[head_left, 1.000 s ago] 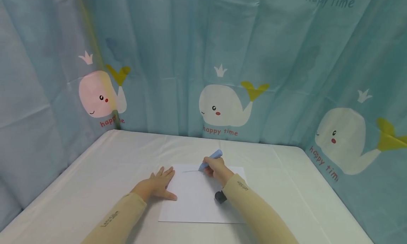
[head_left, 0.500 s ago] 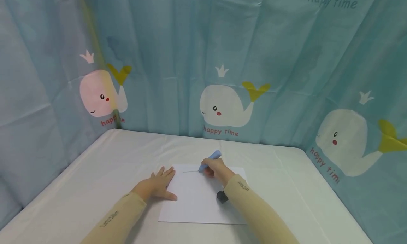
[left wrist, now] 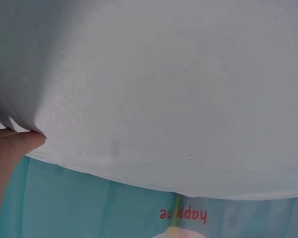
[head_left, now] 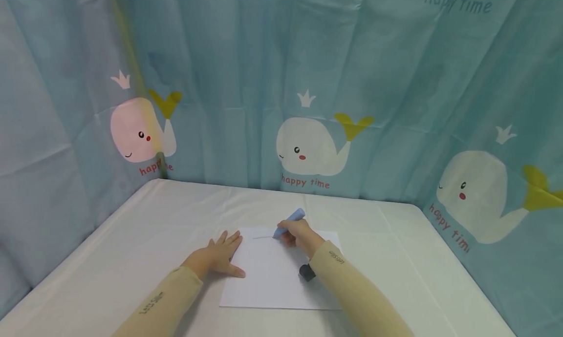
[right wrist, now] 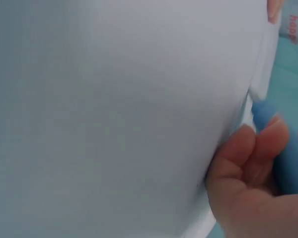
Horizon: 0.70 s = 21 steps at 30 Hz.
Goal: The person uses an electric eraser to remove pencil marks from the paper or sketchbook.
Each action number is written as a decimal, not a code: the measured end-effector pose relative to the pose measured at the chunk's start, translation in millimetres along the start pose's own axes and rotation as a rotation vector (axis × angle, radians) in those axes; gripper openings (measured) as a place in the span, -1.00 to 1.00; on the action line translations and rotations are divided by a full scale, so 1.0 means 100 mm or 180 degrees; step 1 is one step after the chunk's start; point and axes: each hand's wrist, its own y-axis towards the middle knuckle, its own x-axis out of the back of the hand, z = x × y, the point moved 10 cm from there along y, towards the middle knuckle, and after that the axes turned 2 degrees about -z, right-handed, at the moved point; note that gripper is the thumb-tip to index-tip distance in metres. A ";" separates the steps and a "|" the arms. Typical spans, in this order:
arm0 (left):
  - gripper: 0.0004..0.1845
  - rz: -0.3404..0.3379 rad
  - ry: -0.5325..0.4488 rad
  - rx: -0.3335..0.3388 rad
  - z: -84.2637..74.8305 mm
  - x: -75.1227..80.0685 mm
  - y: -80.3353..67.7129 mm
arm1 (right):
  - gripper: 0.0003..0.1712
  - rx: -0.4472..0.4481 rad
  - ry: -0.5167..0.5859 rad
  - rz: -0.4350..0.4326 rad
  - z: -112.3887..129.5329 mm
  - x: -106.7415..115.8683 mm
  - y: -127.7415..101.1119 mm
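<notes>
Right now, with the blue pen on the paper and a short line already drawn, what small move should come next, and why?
Probably a short stroke with the blue pen, carrying the faint line on across the sheet. The right hand grips the pen with its tip at the line's right end, near the far edge of the white paper, and the left hand lies flat on the sheet's left edge, steadying it.

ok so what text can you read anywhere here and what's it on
"happy time": red, under the white whale on the teal printed curtain
"happy time": grey-green, curtain top right
"happ…e", "happy tim…": cut off, under the side whales
"happy", upside down: left wrist view
Small dark print on the beige left sleeve and right sleeve: too small to read
</notes>
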 end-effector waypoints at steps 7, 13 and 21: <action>0.16 -0.0004 -0.0007 0.0008 -0.02 0.02 -0.02 | -0.62 0.0000 -0.0041 0.0079 0.02 -0.03 -0.02; 0.16 -0.0017 -0.0002 -0.0018 -0.02 0.02 -0.02 | -0.63 0.0016 0.0146 0.0147 0.01 -0.02 0.01; 0.16 -0.0026 -0.0005 -0.0019 -0.03 0.02 -0.01 | -0.67 0.0028 0.0131 0.0063 0.01 0.01 0.00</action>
